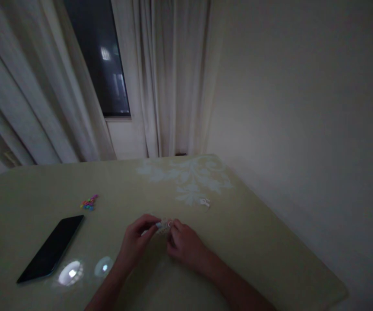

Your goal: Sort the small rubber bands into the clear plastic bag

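Between my two hands, just above the table, is a small pale, partly see-through piece (164,225) with a light blue bit at its left end. Its kind is too small and dim to make out. My left hand (137,237) pinches the left end between thumb and fingers. From the other side, my right hand (185,242) has its fingers closed at the right end, by a small whitish ring shape. The fingertips hide part of the piece.
A black tablet (53,246) lies on the left of the pale green table (254,259). Beyond it sits a little heap of bright coloured pieces (89,203). A small white item (205,202) rests past my right hand. A wall (303,108) borders the table's right edge; curtains (180,77) hang behind.
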A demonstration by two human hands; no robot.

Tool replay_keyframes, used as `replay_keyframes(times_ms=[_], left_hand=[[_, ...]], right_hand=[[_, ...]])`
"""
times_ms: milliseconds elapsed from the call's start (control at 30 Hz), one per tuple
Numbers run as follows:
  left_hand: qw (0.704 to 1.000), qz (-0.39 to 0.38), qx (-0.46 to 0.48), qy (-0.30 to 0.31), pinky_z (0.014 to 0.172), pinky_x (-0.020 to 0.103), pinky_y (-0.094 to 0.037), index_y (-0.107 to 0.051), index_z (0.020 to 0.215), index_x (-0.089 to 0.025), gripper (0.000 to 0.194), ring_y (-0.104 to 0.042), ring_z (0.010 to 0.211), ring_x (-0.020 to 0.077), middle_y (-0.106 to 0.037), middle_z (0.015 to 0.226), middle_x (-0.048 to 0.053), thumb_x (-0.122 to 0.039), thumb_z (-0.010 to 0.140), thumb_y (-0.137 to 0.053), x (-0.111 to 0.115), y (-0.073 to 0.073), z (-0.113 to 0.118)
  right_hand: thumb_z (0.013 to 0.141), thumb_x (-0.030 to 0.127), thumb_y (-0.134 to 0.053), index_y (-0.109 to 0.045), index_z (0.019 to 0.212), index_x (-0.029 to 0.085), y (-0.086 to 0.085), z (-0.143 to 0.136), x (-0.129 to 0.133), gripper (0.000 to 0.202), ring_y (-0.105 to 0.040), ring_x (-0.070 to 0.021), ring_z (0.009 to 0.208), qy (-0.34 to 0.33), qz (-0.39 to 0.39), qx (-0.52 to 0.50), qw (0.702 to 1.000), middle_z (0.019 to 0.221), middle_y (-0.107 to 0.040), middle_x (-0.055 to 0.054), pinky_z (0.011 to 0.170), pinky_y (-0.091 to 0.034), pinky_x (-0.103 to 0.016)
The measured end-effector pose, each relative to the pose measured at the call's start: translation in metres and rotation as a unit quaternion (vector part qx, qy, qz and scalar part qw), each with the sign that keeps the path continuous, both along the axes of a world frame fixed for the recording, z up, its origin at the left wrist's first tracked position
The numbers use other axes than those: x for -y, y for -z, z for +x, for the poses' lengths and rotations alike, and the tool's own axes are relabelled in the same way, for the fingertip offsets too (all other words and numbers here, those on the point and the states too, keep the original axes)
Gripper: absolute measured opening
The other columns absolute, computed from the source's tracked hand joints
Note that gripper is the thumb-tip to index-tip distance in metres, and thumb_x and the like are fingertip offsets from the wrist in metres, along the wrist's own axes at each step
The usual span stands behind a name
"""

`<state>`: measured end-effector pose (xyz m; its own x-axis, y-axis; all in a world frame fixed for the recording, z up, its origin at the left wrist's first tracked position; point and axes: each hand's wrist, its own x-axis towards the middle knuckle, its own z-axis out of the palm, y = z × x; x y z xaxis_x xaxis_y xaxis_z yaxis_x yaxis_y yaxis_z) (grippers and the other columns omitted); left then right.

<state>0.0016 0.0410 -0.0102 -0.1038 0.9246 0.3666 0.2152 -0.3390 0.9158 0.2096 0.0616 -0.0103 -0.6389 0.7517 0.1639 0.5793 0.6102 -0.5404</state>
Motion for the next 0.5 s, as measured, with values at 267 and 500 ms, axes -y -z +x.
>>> replay_keyframes(times_ms=[267, 500], left_hand=[[0.997, 0.016, -0.051, 0.057, 0.072, 0.028, -0.057, -0.084, 0.090, -0.024, 0.012, -0.073, 0.076, 0.0200, -0.080, 0.082, 0.005, -0.030, 0.084, -0.076, 0.006, -0.012, 0.010], [0.995, 0.065, -0.067, 0.040, 0.068, 0.027, -0.055, -0.081, 0.088, -0.023, 0.010, -0.069, 0.072, 0.0182, -0.075, 0.078, 0.003, -0.031, 0.087, -0.074, 0.008, -0.016, 0.015]], right_hand=[[0.096, 0.055, -0.062, -0.061, 0.086, 0.019, -0.011, 0.006, -0.009, 0.038, -0.051, -0.0151, 0.080, -0.017, -0.229, -0.334, 0.914, 0.086, -0.052, 0.000, 0.074, -0.041, -0.028], [0.082, 0.070, -0.073, -0.065, 0.087, 0.018, -0.003, -0.004, -0.010, 0.052, -0.040, -0.0120, 0.062, 0.023, -0.345, -0.375, 0.860, 0.068, -0.046, 0.005, 0.058, -0.032, -0.026]])
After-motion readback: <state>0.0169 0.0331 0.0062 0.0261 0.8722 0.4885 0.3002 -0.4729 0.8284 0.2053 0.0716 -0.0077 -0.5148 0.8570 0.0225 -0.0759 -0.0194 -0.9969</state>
